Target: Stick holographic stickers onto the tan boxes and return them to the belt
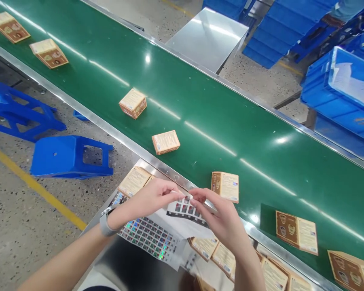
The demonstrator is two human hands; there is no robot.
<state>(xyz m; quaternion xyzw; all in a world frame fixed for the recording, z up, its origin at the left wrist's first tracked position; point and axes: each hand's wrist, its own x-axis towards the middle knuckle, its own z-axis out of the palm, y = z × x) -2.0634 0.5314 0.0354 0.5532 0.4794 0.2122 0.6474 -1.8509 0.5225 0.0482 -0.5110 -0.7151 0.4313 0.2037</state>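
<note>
Blue stools (71,157) stand at left. Next, a label sheet (148,237) lies on the surface (124,258); the left hand (157,197) pinches a label strip (184,208). The right hand (220,212) has its grip nearly closed at the strip, its hold unclear, near a box (227,187).

Head camera looks forward and down, near both hands (153,198) (223,214).

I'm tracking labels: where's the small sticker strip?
In the head view, the sticker strip is low centre, between left hand and right hand, near the conveyor.
</note>
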